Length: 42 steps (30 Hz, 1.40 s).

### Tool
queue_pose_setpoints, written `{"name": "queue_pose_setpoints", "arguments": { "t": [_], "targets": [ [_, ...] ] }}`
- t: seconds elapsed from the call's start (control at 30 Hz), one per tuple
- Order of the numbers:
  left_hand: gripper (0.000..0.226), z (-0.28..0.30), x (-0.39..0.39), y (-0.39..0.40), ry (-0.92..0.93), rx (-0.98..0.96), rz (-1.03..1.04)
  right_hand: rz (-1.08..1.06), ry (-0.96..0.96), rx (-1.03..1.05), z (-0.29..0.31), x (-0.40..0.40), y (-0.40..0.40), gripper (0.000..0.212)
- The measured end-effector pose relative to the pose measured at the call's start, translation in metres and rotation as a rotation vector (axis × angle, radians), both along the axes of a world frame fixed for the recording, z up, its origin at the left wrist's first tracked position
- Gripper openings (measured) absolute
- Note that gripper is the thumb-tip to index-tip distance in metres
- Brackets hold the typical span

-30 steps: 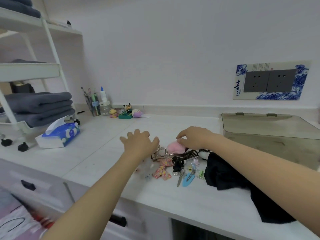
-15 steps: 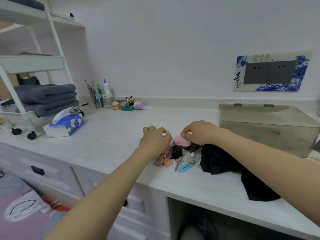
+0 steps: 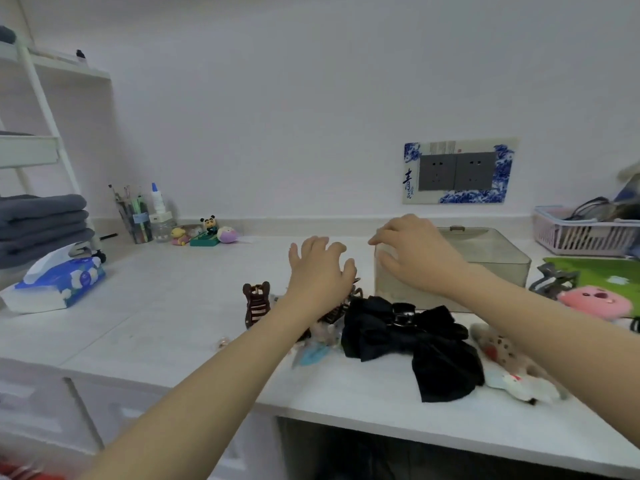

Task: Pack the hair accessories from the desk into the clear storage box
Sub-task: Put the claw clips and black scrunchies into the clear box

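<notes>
The clear storage box (image 3: 491, 261) stands on the white desk (image 3: 166, 306) with its lid down. My right hand (image 3: 415, 258) is on the lid's front-left corner, fingers curled over the edge and thumb on the front face. My left hand (image 3: 320, 271) hovers with spread fingers over the accessory pile. That pile holds a brown claw clip (image 3: 256, 303), a big black bow (image 3: 405, 334), a blue snap clip (image 3: 311, 355) and a spotted plush piece (image 3: 512, 368). A grey claw clip (image 3: 554, 282) and a pink plush clip (image 3: 592, 301) lie right of the box.
A blue tissue pack (image 3: 59, 282) lies at the left near a white rack with grey towels (image 3: 41, 220). A pen cup (image 3: 135, 220) and small figurines (image 3: 207, 233) stand by the wall. A pink basket (image 3: 581, 233) and green mat (image 3: 609, 275) are far right.
My right hand left the pink pompom in the pile and moved up to the box's lid corner. My left hand lifted and spread its fingers. The view swung right.
</notes>
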<state>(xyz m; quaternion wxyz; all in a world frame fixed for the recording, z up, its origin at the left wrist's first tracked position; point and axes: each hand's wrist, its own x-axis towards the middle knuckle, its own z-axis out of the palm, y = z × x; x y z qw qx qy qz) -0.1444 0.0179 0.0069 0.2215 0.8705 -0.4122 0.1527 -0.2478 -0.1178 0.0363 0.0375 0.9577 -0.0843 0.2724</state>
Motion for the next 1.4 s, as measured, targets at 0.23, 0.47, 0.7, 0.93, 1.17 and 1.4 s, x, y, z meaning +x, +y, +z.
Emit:
{"name": "queue_pose_setpoints", "arguments": {
  "t": [0.23,0.47,0.7,0.93,1.17,1.4],
  "targets": [
    [0.033,0.02,-0.072,-0.108,0.036,-0.132,-0.305,-0.261,-0.125,0.059,-0.007,-0.087,-0.093,0.029],
    [0.031,0.019,-0.122,-0.208,0.062,-0.111,-0.486,-0.53,-0.181,0.225,-0.036,-0.139,-0.192,0.03],
    [0.037,0.018,-0.136,-0.265,0.069,0.104,-0.505,-0.453,0.16,0.748,-0.04,-0.138,-0.219,0.044],
    [0.034,0.011,-0.135,-0.263,0.088,0.11,-0.533,-0.4,0.297,0.745,-0.048,-0.147,-0.213,0.043],
    [0.032,0.001,-0.148,-0.231,-0.03,0.086,-0.647,-0.394,0.256,0.713,-0.049,-0.182,-0.182,0.042],
    [0.033,-0.012,-0.16,-0.192,-0.178,0.01,-0.738,-0.372,0.16,0.755,-0.052,-0.197,-0.156,0.04]
  ]
}}
